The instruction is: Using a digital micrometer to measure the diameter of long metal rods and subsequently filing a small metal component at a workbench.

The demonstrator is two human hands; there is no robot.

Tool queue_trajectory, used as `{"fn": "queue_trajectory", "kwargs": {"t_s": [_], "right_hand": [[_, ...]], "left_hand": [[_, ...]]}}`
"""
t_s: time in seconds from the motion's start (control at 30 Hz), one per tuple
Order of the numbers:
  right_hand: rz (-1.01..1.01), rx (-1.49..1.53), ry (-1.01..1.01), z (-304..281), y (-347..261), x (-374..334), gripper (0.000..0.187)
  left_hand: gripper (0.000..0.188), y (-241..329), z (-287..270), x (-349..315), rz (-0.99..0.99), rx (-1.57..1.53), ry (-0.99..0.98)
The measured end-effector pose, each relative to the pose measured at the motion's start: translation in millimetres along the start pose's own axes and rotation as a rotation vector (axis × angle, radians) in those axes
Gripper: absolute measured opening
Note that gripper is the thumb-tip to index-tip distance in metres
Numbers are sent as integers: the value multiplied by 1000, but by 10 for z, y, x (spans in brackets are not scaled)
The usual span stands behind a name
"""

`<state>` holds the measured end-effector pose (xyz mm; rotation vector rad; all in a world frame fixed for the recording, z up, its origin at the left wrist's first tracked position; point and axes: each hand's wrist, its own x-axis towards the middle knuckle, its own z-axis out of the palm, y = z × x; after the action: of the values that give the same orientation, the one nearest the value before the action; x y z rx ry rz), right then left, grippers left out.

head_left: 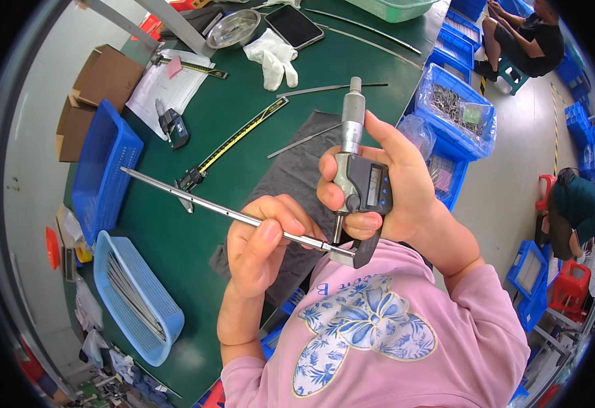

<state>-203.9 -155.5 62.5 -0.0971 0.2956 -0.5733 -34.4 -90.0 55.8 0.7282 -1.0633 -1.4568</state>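
My left hand is closed around a long, thin metal rod with small dark holes along it. In my right hand is a digital micrometer, its thimble pointing away from me and its frame towards me. The rod's right end lies in the gap of the micrometer frame, by the spindle; whether both measuring faces touch it I cannot tell. A grey cloth lies on the green table beneath my hands. Just beyond the rod rests a caliper with a yellow-marked beam.
A light blue basket of thin rods stands at left, below a darker blue basket. Farther back are white gloves, a phone, a metal bowl and papers. Blue crates line the right edge; other people sit beyond.
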Motion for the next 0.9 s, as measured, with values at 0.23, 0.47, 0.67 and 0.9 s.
{"fn": "queue_trajectory", "kwargs": {"t_s": [0.23, 0.47, 0.67, 0.9], "right_hand": [[19, -12, -2, 0, -6, 10, 60], [-117, -107, 48, 71, 21, 0, 66], [-119, -218, 30, 79, 34, -15, 73], [-260, -451, 50, 192, 48, -130, 74]], "left_hand": [[26, -4, -12, 10, 13, 25, -4], [23, 6, -80, 5, 69, 23, -60], [22, 3, -101, 0, 78, -11, -160], [21, -1, -101, 23, 37, 9, -165]]}}
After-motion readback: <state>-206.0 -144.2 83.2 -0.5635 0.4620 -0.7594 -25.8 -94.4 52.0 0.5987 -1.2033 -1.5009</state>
